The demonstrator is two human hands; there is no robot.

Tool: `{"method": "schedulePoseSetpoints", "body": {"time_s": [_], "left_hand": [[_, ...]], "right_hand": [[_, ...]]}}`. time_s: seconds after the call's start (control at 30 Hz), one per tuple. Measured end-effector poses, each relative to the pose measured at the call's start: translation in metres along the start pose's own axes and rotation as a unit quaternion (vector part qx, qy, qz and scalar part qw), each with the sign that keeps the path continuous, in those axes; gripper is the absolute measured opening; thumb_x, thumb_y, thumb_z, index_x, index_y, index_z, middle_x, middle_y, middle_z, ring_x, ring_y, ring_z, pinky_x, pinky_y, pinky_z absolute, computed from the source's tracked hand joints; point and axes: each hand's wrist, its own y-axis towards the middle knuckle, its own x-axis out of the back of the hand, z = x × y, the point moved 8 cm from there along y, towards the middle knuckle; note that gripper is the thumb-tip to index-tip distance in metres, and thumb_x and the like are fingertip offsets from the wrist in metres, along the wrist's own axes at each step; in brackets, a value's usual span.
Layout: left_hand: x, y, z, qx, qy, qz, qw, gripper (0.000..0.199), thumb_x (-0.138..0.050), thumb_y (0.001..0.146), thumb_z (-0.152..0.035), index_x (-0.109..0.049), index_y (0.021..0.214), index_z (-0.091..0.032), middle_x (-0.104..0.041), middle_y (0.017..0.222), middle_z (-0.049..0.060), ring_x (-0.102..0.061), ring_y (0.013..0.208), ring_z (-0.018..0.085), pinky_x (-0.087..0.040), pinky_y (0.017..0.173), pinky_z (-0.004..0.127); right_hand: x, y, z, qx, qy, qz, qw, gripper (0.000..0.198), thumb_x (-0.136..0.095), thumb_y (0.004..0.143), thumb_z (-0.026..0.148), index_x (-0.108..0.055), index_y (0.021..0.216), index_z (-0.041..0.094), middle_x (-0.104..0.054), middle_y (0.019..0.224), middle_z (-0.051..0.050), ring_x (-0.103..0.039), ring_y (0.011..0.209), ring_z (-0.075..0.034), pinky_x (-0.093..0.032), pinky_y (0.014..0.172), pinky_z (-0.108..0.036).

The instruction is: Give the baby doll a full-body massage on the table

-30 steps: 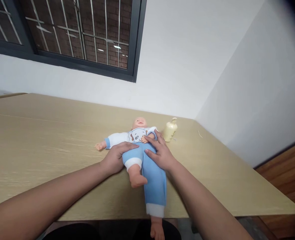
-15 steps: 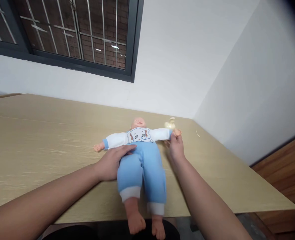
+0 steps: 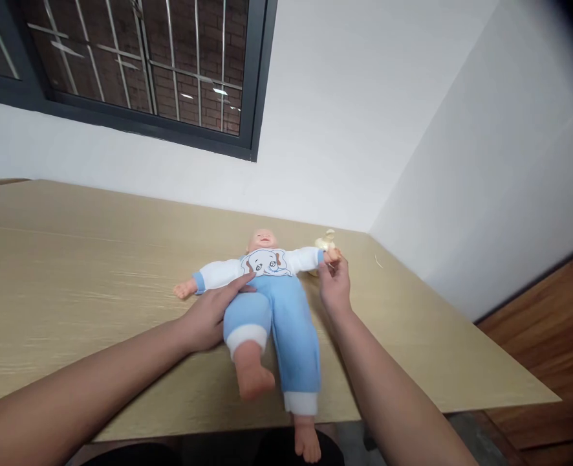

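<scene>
A baby doll (image 3: 293,330) in light blue trousers and a white top with an elephant face lies on its back, its head away from me and its legs toward me. My left hand (image 3: 216,310) grips the doll's side at the waist, thumb lying over its belly and the other fingers largely hidden. At the doll's outstretched arm on the right, my right hand (image 3: 335,285) pinches around its small hand. Just behind that hand sits a shiny cream-coloured rounded object (image 3: 324,242) with a narrow top, partly covered.
The light wooden table (image 3: 97,259) runs back to a white wall, with a barred window (image 3: 145,65) above. A thin pale strip (image 3: 378,261) lies on the tabletop at the right. One doll foot hangs past the front edge, above my dark-clothed legs.
The doll's leg on the left has risen and bent, its foot now higher over the table. My right hand has shifted slightly up along the doll's hand. The whole view has moved a little.
</scene>
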Motion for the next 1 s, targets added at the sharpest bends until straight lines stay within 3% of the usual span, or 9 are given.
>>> {"method": "schedulePoseSetpoints", "body": {"time_s": [0.13, 0.23, 0.33, 0.5, 0.63, 0.77, 0.87, 0.93, 1.0], "left_hand": [[0.001, 0.009, 0.001, 0.018, -0.030, -0.026, 0.999, 0.071, -0.068, 0.082, -0.033, -0.043, 0.148, -0.026, -0.059, 0.140, 0.010, -0.059, 0.124, 0.030, -0.046, 0.105, 0.047], [0.002, 0.016, -0.005, -0.007, -0.057, -0.041, 0.997, 0.046, -0.067, 0.084, -0.033, -0.062, 0.129, -0.024, -0.067, 0.128, 0.009, -0.065, 0.115, 0.027, -0.049, 0.101, 0.045], [0.002, 0.019, -0.010, -0.028, -0.058, -0.051, 0.997, 0.029, -0.065, 0.086, -0.031, -0.069, 0.114, -0.023, -0.072, 0.114, 0.007, -0.067, 0.106, 0.024, -0.052, 0.097, 0.041], [-0.001, 0.014, -0.006, -0.031, -0.034, -0.040, 0.998, 0.038, -0.060, 0.088, -0.032, -0.064, 0.126, -0.025, -0.069, 0.122, 0.007, -0.065, 0.111, 0.025, -0.050, 0.100, 0.044], [0.002, 0.007, -0.004, -0.023, -0.019, -0.011, 0.999, 0.054, -0.062, 0.086, -0.032, -0.053, 0.138, -0.027, -0.062, 0.136, 0.008, -0.060, 0.121, 0.028, -0.046, 0.105, 0.045], [0.006, 0.005, -0.012, -0.032, -0.014, 0.037, 0.999, 0.055, -0.062, 0.086, -0.028, -0.050, 0.139, -0.028, -0.060, 0.138, 0.007, -0.059, 0.122, 0.029, -0.046, 0.104, 0.045], [0.007, 0.006, -0.021, -0.054, -0.006, 0.067, 0.996, 0.068, -0.070, 0.078, -0.029, -0.047, 0.142, -0.028, -0.058, 0.139, 0.009, -0.057, 0.124, 0.031, -0.046, 0.105, 0.046], [0.006, 0.006, -0.025, -0.068, -0.004, 0.080, 0.994, 0.075, -0.072, 0.075, -0.030, -0.044, 0.145, -0.029, -0.055, 0.141, 0.010, -0.054, 0.128, 0.031, -0.044, 0.108, 0.046], [0.004, 0.005, -0.027, -0.074, -0.001, 0.088, 0.993, 0.078, -0.073, 0.075, -0.030, -0.041, 0.146, -0.029, -0.052, 0.144, 0.010, -0.051, 0.131, 0.031, -0.042, 0.110, 0.047]], "right_hand": [[-0.042, -0.034, 0.051, 0.219, -0.168, 0.159, 0.948, 0.070, -0.064, 0.087, 0.040, -0.038, 0.151, 0.029, -0.040, 0.156, -0.008, -0.038, 0.144, -0.029, -0.033, 0.118, -0.051], [-0.064, -0.052, 0.056, 0.265, -0.260, 0.259, 0.892, 0.062, -0.063, 0.088, 0.043, -0.046, 0.147, 0.033, -0.029, 0.162, -0.003, -0.022, 0.151, -0.032, -0.022, 0.122, -0.057], [-0.072, -0.058, 0.050, 0.261, -0.298, 0.311, 0.864, 0.054, -0.061, 0.089, 0.043, -0.052, 0.142, 0.036, -0.027, 0.163, 0.000, -0.015, 0.153, -0.034, -0.022, 0.121, -0.061], [-0.071, -0.055, 0.046, 0.246, -0.294, 0.296, 0.875, 0.055, -0.062, 0.089, 0.041, -0.051, 0.142, 0.035, -0.029, 0.162, -0.001, -0.018, 0.152, -0.033, -0.024, 0.120, -0.059], [-0.051, -0.037, 0.046, 0.226, -0.250, 0.190, 0.922, 0.064, -0.063, 0.088, 0.041, -0.043, 0.148, 0.030, -0.040, 0.156, -0.007, -0.036, 0.145, -0.028, -0.029, 0.120, -0.051], [-0.010, -0.006, 0.031, 0.144, -0.190, 0.033, 0.971, 0.062, -0.059, 0.090, 0.044, -0.042, 0.147, 0.026, -0.047, 0.149, -0.010, -0.044, 0.139, -0.026, -0.036, 0.116, -0.047], [0.021, 0.011, -0.010, -0.029, -0.076, -0.073, 0.994, 0.049, -0.057, 0.090, 0.045, -0.051, 0.133, 0.024, -0.059, 0.135, -0.009, -0.058, 0.124, -0.025, -0.051, 0.102, -0.043], [0.029, 0.013, -0.048, -0.175, 0.024, -0.107, 0.978, 0.038, -0.055, 0.089, 0.041, -0.054, 0.122, 0.023, -0.067, 0.117, -0.007, -0.068, 0.104, -0.022, -0.059, 0.087, -0.040], [0.027, 0.012, -0.074, -0.263, 0.082, -0.106, 0.956, 0.026, -0.055, 0.088, 0.034, -0.055, 0.112, 0.023, -0.070, 0.103, -0.004, -0.071, 0.089, -0.020, -0.063, 0.075, -0.038]]}}
